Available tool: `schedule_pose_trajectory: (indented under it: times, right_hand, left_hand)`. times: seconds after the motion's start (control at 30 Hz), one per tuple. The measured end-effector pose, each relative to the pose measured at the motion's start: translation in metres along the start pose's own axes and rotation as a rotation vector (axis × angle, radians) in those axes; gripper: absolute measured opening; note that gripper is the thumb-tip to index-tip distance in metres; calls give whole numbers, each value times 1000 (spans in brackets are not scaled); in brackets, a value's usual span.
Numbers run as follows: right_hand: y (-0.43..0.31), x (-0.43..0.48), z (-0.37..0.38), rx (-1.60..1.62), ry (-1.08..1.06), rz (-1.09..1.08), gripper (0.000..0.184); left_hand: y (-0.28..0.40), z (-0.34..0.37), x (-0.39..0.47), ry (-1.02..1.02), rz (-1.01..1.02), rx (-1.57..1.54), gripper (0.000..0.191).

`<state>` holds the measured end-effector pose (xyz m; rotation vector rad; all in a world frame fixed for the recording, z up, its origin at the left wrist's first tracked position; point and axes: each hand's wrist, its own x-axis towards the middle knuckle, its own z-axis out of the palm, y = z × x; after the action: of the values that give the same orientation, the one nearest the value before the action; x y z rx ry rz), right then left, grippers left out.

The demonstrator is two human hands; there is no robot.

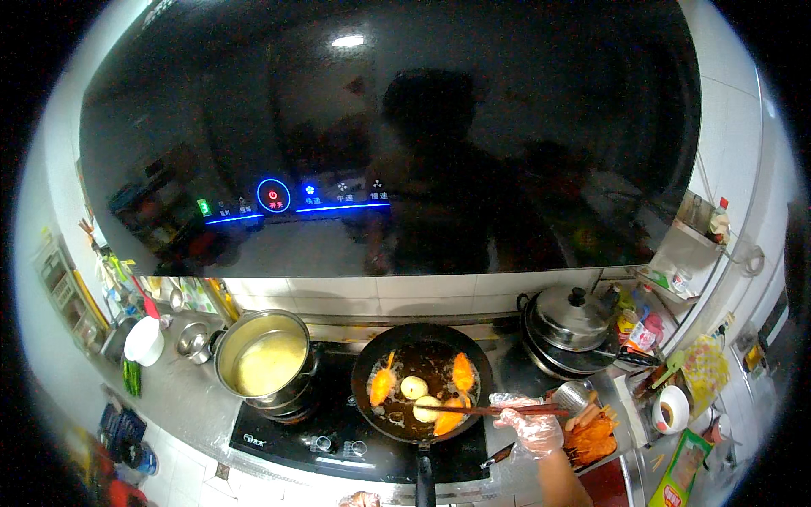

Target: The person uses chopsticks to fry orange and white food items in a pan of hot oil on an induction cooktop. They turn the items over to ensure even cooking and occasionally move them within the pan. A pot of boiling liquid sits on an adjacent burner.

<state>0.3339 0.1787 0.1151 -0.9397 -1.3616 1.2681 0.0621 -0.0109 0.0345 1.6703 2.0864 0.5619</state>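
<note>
My right hand (532, 428), in a clear plastic glove, grips long dark-red chopsticks (488, 411) that point left over a black frying pan (472, 342). Their tips reach the lower of two pale round pieces (427, 409); whether they touch it is unclear. The upper round piece (414, 387) floats beside it in bubbling oil. Orange skewered pieces fry around them, one at the left (381, 386), one at the upper right (463, 372) and one at the lower right (448, 418). Only the top of my left hand (359, 500) shows at the bottom edge, left of the pan's handle (425, 475).
A pot of yellowish liquid (269, 364) stands on the left burner. Right of my right hand lie a metal skimmer (572, 397) and a tray of orange coated food (590, 440). Behind is a lidded steel pot (570, 320). A dark range hood (443, 241) overhangs the stove.
</note>
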Motion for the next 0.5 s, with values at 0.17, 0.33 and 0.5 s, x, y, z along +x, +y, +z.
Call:
schedule_pose_trajectory:
  times: [0.17,0.33,0.5]
  right_hand:
    - [9,3,-12,12,-62,38,14]
    - [15,9,-18,62,4,-6,13]
    - [8,15,-15,201,159,-83,13]
  left_hand:
    - [-31,27,-5,254,275,373,29]
    - [-12,5,-3,146,236,207,30]
    - [-11,7,-4,195,254,272,29]
